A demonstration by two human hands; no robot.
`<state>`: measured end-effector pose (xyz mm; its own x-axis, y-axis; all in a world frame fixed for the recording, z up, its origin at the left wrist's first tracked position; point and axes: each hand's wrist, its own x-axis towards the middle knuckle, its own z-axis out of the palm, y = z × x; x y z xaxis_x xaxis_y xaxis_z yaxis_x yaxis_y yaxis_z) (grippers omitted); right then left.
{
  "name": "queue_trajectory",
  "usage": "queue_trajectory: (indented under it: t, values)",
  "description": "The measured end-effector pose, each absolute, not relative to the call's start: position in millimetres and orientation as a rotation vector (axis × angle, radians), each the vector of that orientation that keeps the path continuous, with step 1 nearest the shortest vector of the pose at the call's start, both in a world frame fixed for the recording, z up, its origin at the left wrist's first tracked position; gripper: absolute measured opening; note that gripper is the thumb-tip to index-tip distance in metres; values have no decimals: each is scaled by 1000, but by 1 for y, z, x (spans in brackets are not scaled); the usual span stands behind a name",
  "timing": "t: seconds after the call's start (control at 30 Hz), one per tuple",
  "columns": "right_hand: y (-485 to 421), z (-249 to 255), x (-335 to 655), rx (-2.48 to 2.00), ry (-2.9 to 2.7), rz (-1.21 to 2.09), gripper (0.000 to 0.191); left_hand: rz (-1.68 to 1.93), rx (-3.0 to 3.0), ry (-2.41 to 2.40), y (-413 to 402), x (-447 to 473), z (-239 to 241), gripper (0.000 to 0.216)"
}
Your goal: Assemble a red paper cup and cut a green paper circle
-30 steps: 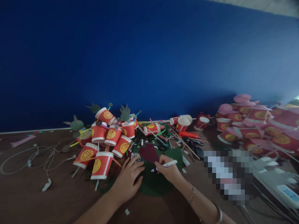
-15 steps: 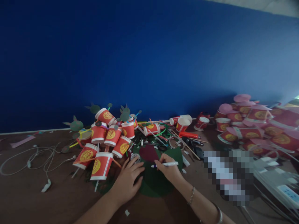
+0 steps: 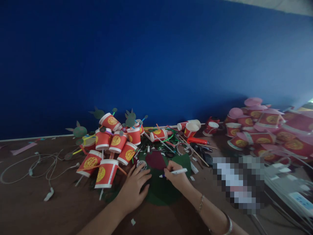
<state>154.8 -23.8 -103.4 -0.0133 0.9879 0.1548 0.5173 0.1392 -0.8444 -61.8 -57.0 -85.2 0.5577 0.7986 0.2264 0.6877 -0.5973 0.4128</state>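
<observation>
- Read the clock face from the middle of the green paper [image 3: 161, 192], which lies on the table [image 3: 61, 212] in front of the person, between the two hands
- The right hand [image 3: 176, 174], at 2 o'clock, grips a white pen [image 3: 180, 171] between thumb and fingers, its purple tip pointing towards 9; whether the tip touches the paper, I cannot tell
- The left hand [image 3: 133, 186], at 9 o'clock, is open and palm down, fingers spread, fingertips by a grey disc with holes [image 3: 142, 165] at 10
- For a clean line, this flat left hand would serve best pressing evenly, so the sheet cannot creep under the pen
- A low grip near the tip, as here, should give good control; a steadier stroke likely comes with the wrist resting down
- The dark red paper [image 3: 156, 160] at 12 o'clock could catch the tip at its edge, so lift there
- Dark green hides ink; I can make out no mark, so slow, firm strokes seem wise
- Mind the white scrap [image 3: 194, 168] towards 3 and the paper cups [image 3: 105, 174] towards 9
</observation>
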Motion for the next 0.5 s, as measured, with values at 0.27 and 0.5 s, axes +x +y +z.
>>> queue_trajectory:
  t: [0.27,0.5]
  values:
    - [-26,-99,155,-1448,-1612,865,20,586,2521,1226,-57,-62,-88,34]
    - [-27,-93,153,-1445,-1587,913,18,585,2514,1230,-58,-62,-85,35]
